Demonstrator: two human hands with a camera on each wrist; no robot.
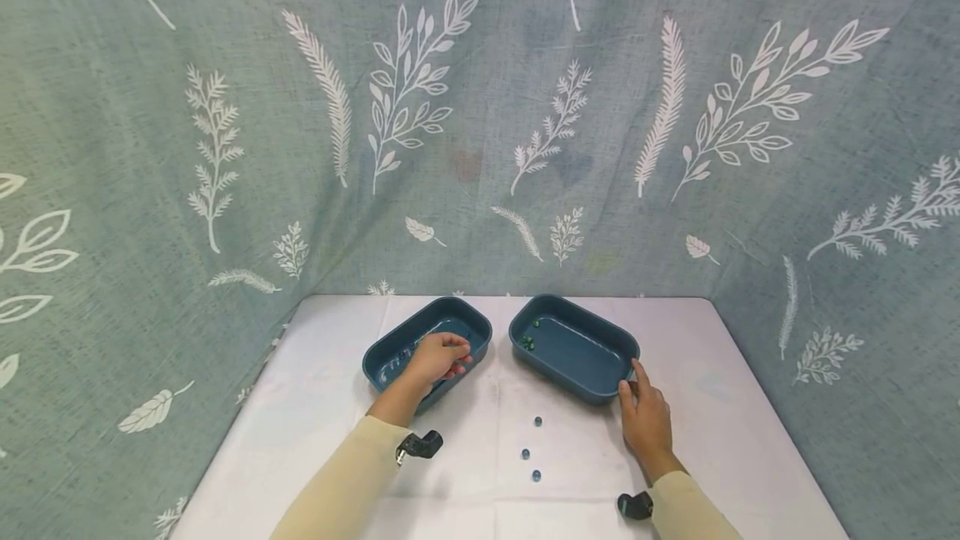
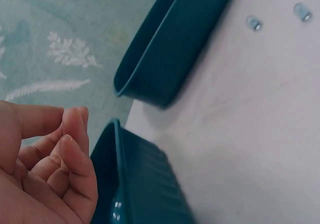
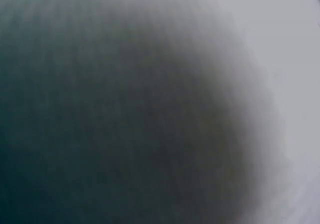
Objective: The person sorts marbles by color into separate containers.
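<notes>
My left hand (image 1: 435, 359) hovers over the left blue tray (image 1: 377, 349), its fingers curled and the thumb tip meeting a finger. In the left wrist view no object shows between these fingertips; a small one could be hidden. Several blue marbles (image 1: 405, 354) lie in that tray. My right hand (image 1: 647, 422) touches the near right corner of the right blue tray (image 1: 573, 357) with its thumb and forefinger fairly straight. Several green marbles (image 1: 528, 343) sit at that tray's left end. The right wrist view is a dark blur and shows no hand.
Three bluish marbles lie on the white tablecloth in front of the trays: a far one (image 1: 537, 422), a middle one (image 1: 526, 454) and a near one (image 1: 536, 476). A green leaf-patterned curtain (image 1: 480, 148) encloses the table at the back and sides.
</notes>
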